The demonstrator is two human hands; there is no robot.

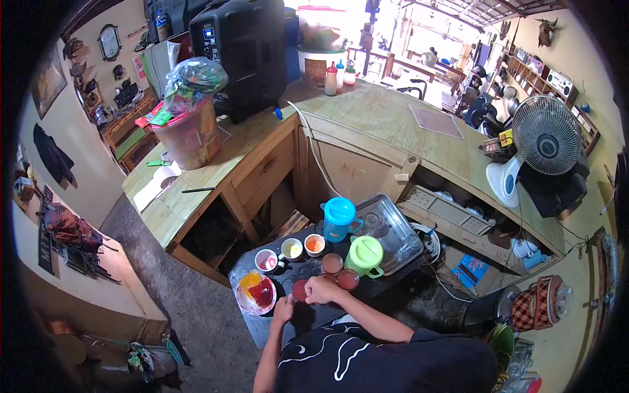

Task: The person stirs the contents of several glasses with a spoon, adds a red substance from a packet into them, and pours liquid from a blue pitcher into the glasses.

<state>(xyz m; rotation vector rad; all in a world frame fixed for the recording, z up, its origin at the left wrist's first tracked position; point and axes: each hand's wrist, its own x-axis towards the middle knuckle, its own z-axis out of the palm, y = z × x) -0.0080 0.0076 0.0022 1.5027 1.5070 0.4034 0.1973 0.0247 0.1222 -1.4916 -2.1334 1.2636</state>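
My left hand (284,310) is closed beside the low dark table's near edge; anything within its fingers is hidden. Close by, my right hand (318,290) is also closed, over glasses of reddish-brown liquid, and what it grips is too small to make out. One reddish glass (299,291) sits between the two hands. Further glasses (332,263) stand just beyond my right hand. To the left lies a plate (244,304) bearing yellow and red packets or pieces. Three cups with pink (266,260), yellow (292,248) and orange (315,245) contents form a row behind.
A blue lidded pitcher (339,221) and a green one (364,256) stand beside a metal tray (409,252). Beyond is a wooden counter (373,118) with a speaker (246,59), a bucket (191,137), squeeze bottles (331,78) and a fan (546,134).
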